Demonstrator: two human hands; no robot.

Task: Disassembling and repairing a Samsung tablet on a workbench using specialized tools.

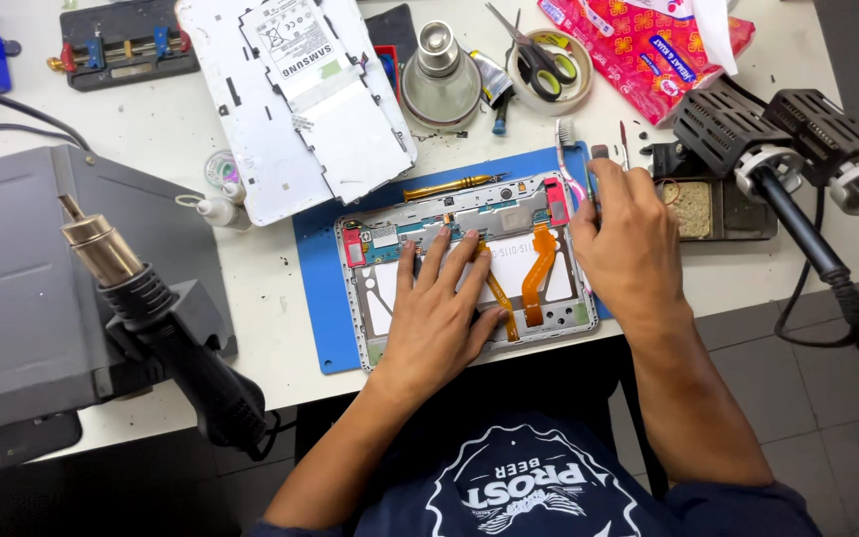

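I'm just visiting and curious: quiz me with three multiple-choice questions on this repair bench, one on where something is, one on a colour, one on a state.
1. Where do the scissors lie?
A. on a tape roll at the table's far side
B. on the blue mat
C. on the floor

2. What colour are the two flat ribbon cables inside the opened tablet?
A. green
B. orange
C. white

3. How is the left hand placed?
A. clenched in the air
B. gripping the heat gun
C. flat, fingers spread on the tablet

Answers: 1 A, they rest across the roll; 2 B, both strips are orange; 3 C, the palm lies on the tablet.
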